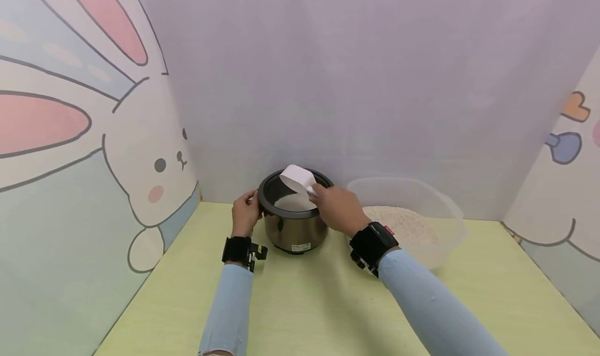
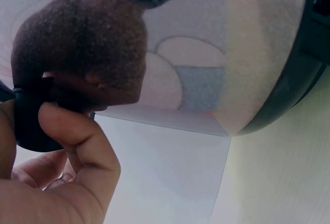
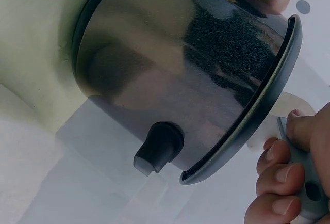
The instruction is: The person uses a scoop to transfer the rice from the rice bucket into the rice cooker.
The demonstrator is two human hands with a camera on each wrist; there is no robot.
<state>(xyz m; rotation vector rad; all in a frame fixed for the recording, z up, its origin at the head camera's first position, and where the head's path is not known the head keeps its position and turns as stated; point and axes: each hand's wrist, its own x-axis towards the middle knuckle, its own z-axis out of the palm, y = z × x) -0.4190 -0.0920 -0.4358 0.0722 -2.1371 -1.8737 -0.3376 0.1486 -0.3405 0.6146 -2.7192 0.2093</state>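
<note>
A metallic rice cooker (image 1: 296, 234) with a dark rim stands upright and lidless, white grain-like contents (image 1: 294, 202) inside. My left hand (image 1: 245, 214) is at its left side; in the left wrist view the thumb and fingers pinch the black side handle (image 2: 33, 123). My right hand (image 1: 339, 207) grips a white scoop (image 1: 298, 178) by its handle, and the scoop's cup is tilted above the cooker's opening. In the right wrist view the fingers curl round the grey-looking scoop handle (image 3: 308, 193). Whether anything is in the cup cannot be seen.
Right of the cooker stands a translucent plastic tub (image 1: 398, 187) with a pale, grainy heap (image 1: 400, 223), partly behind my right wrist. Both rest on a light yellow-green table (image 1: 290, 304). A plain curtain-like backdrop (image 1: 337, 85) rises behind, with cartoon-printed panels (image 1: 140, 189) at the sides.
</note>
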